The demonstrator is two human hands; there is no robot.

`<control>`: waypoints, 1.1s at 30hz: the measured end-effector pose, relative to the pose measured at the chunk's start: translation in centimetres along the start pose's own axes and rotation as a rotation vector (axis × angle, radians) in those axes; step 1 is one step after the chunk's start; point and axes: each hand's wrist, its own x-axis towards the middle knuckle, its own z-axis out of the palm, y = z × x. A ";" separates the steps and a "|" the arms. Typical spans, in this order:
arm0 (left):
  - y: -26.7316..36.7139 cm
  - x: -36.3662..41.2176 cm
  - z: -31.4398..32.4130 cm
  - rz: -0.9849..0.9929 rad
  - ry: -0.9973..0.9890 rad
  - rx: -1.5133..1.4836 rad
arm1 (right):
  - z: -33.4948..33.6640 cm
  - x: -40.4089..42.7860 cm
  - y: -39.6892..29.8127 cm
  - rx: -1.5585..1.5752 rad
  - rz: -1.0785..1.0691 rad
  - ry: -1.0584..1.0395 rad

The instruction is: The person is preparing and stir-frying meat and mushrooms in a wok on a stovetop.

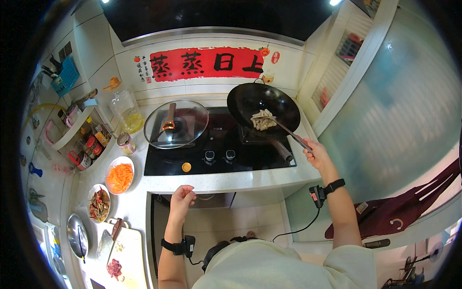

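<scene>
My right hand (316, 153) grips the long handle of a metal spatula (288, 132). Its blade rests among pale, thick-cut strips of food (262, 122) in a black wok (243, 99) on the right burner. The wok's handle (281, 150) points toward me, left of that hand. Loosely curled and holding nothing visible, my left hand (181, 202) hovers just in front of the counter edge. A glass lid (196, 124) with a brown upright handle lies over the left side of the black cooktop (216, 168).
Shredded carrot fills a white bowl (120, 177); mixed chopped peppers fill another bowl (98, 203). A cleaver (105, 244) and chopped meat (114, 269) lie on a cutting board (133, 245). An oil jug (126, 108) and a small jar (126, 142) stand left. A glass door (389, 108) borders the right.
</scene>
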 end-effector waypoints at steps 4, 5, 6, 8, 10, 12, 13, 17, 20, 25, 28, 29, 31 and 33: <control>0.6 -0.2 -0.7 -0.009 0.005 0.008 | 1.2 -0.2 2.4 0.048 0.023 0.024; 0.7 -0.3 -0.8 -0.009 -0.006 0.019 | 1.2 -0.3 2.8 0.053 0.026 0.025; 0.8 -0.4 -0.9 -0.010 -0.017 0.029 | 1.2 -0.5 3.1 0.059 0.032 0.020; 0.5 -0.5 -1.3 -0.017 -0.032 0.031 | 1.2 -0.9 3.9 0.070 0.041 0.020; 0.2 -0.5 -1.7 -0.026 -0.053 0.034 | 1.9 -1.7 4.3 0.074 0.035 0.097; -0.2 -0.5 -2.1 -0.018 -0.065 0.026 | 1.9 -2.2 4.7 0.075 0.034 0.101; -0.3 -0.5 -2.2 -0.024 -0.076 0.025 | 1.9 -2.5 4.9 0.072 0.030 0.098; -0.8 -0.4 -2.2 -0.048 -0.095 0.016 | 1.6 -4.1 5.4 0.035 -0.022 0.167; -1.6 -0.5 -1.8 -0.069 -0.109 0.020 | 1.6 -5.4 6.3 -0.051 -0.075 0.209; -1.7 -1.0 -0.9 -0.082 -0.161 0.017 | 2.2 -8.0 7.0 -0.198 -0.118 0.298; -1.5 -1.4 -0.4 -0.071 -0.156 0.023 | 1.8 -9.2 7.5 -0.205 -0.198 0.327; -1.4 -1.6 -0.2 -0.075 -0.148 0.037 | 1.6 -9.6 7.5 -0.201 -0.200 0.322; -1.3 -2.0 0.1 -0.074 -0.136 0.055 | 0.8 -10.3 7.8 -0.144 -0.192 0.253; -1.2 -2.5 0.4 -0.060 -0.123 0.058 | 0.3 -11.0 7.9 -0.172 -0.188 0.234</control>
